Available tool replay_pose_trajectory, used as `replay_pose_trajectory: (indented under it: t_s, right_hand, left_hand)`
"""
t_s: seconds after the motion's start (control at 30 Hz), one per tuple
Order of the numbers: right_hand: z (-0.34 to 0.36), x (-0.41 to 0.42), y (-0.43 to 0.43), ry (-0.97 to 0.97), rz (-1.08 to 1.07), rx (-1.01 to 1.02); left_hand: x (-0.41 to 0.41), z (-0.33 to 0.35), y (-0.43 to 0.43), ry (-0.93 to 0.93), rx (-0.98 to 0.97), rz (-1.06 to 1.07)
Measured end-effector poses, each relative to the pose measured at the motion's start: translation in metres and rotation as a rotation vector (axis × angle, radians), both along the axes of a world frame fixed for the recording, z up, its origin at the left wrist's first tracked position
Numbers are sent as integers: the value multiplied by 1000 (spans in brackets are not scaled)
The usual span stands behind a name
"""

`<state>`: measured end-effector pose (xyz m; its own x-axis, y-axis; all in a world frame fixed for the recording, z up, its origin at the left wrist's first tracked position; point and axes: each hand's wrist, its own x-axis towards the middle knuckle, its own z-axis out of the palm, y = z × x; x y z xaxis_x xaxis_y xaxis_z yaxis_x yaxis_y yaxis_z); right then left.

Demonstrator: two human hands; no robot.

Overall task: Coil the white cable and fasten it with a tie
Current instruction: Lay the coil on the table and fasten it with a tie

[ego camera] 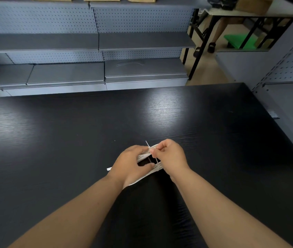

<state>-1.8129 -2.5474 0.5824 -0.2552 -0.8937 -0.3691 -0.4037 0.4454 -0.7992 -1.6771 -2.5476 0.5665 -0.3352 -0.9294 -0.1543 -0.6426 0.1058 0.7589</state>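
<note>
As both forearms reach in from the near edge of the black table (70,140), I see the two hands meet above its middle, slightly toward the near side. The left hand (132,164) lies palm down with the wrist bent, its fingers curled round the white cable (143,156) and the thumb tucked under the bundle, so it grips the coil firmly. The right hand (171,156) comes in from the table's right side, knuckles up, fingers folded. Its thumb and forefinger pinch the tie (157,161) where that crosses the strands, and they touch the left hand's fingertips.

The cable is wound into a flat, narrow coil of several parallel strands, held just above the tabletop between the two hands. A dark gap shows through its middle. One loose end (109,169) sticks out from under the left wrist toward the table's left side, and another stretch of strands shows below the left palm. The tie is thin and pale, running across the coil, with its tail pointing up and away toward the table's far edge. It may be threaded through its head already, but the fingers hide that spot and I cannot tell.

Grey shelving (142,42) stands beyond the table's far edge.
</note>
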Motion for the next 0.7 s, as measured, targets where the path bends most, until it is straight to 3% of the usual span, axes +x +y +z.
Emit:
replay_pose_trajectory:
  t_s: [0.13, 0.37, 0.7]
  right_hand:
    - [1, 0, 0, -11, -5, 22]
    - [1, 0, -3, 27, 20, 52]
    - [17, 2, -21, 393, 338, 132]
  left_hand:
    - [3, 0, 0, -94, -26, -127]
    - [3, -8, 4, -124, -137, -95]
    - [3, -11, 4, -153, -181, -134]
